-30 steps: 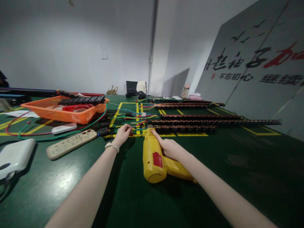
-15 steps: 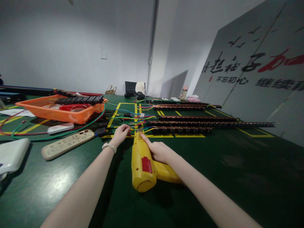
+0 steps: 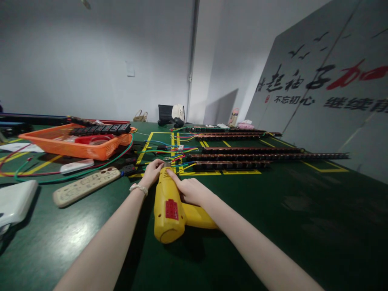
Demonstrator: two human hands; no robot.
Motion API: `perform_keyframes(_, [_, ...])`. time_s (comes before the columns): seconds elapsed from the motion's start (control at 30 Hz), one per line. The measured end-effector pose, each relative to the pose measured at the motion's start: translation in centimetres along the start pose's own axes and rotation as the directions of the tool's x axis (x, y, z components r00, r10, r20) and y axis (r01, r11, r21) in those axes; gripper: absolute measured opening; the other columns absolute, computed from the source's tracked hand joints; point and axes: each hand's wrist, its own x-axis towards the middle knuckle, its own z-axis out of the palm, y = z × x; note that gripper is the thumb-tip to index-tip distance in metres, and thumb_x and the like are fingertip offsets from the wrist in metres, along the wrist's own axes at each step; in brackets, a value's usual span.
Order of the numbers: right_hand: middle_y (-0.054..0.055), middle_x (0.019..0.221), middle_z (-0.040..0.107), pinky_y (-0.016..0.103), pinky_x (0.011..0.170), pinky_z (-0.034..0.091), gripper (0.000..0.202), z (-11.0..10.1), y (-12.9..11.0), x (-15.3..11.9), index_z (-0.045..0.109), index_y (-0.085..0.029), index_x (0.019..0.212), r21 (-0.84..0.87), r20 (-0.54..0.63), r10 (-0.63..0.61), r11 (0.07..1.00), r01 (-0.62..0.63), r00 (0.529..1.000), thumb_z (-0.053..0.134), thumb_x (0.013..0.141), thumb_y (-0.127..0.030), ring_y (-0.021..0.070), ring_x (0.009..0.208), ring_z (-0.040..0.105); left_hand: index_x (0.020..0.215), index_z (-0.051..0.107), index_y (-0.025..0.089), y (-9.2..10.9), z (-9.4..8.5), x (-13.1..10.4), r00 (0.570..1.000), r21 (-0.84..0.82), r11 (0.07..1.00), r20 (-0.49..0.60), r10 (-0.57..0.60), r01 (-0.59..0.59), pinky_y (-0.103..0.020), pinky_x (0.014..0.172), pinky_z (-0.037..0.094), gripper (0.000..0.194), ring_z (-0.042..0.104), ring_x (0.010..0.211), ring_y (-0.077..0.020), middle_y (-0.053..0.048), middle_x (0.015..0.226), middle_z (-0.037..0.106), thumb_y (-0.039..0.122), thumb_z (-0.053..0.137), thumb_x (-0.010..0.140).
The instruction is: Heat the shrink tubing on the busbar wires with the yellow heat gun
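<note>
My right hand (image 3: pixel 194 190) is closed around the yellow heat gun (image 3: pixel 169 206), which points away from me with its metal nozzle close to my left fingers. My left hand (image 3: pixel 153 171) is closed in a pinch at the ends of the coloured wires; exactly what sits between its fingertips is hidden. Those thin wires (image 3: pixel 187 166) run right to a long black strip with copper bars (image 3: pixel 233 164). Several similar strips (image 3: pixel 251 150) lie parallel behind it, each with coloured leads at its left end.
An orange basket (image 3: pixel 104 152) holding black socket parts stands at left. Before it lie a beige power strip (image 3: pixel 87 186), a white device (image 3: pixel 18 200) and loose green cable (image 3: pixel 60 180). Yellow tape (image 3: pixel 242 172) marks the green table (image 3: pixel 257 218).
The heat gun has shifted left in my right hand, bringing its nozzle up beside my left fingers. My left hand stays in nearly the same place.
</note>
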Motion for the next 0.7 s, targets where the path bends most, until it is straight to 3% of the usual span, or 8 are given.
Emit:
perform_keyframes(0.27, [0.009,0.091,0.069,0.031,0.064,0.043,0.084,-0.12,-0.01,-0.14,0.000,-0.015,0.147,0.003,0.002,0.022,1.000,-0.022,1.000,0.049,0.077,-0.016,0.0252,0.077,0.065,0.077,0.060,0.017,-0.03,-0.04,-0.13,1.000,-0.050,0.998,0.007,-0.029,0.030,-0.032,0.069,0.045,0.023,0.059,0.072,-0.0200,-0.005,0.074,0.065,0.037,0.052,0.068])
perform_keyframes(0.7, [0.010,0.091,0.069,0.031,0.063,0.041,0.085,-0.29,-0.03,-0.43,-0.001,-0.015,0.147,0.066,0.030,0.065,0.996,-0.067,0.997,0.047,0.076,-0.014,0.0252,0.078,0.064,0.078,0.060,0.017,0.63,-0.13,-0.47,0.998,0.050,0.997,-0.027,0.052,-0.051,-0.033,0.072,0.047,0.020,0.061,0.074,-0.0198,-0.005,0.076,0.066,0.034,0.050,0.073])
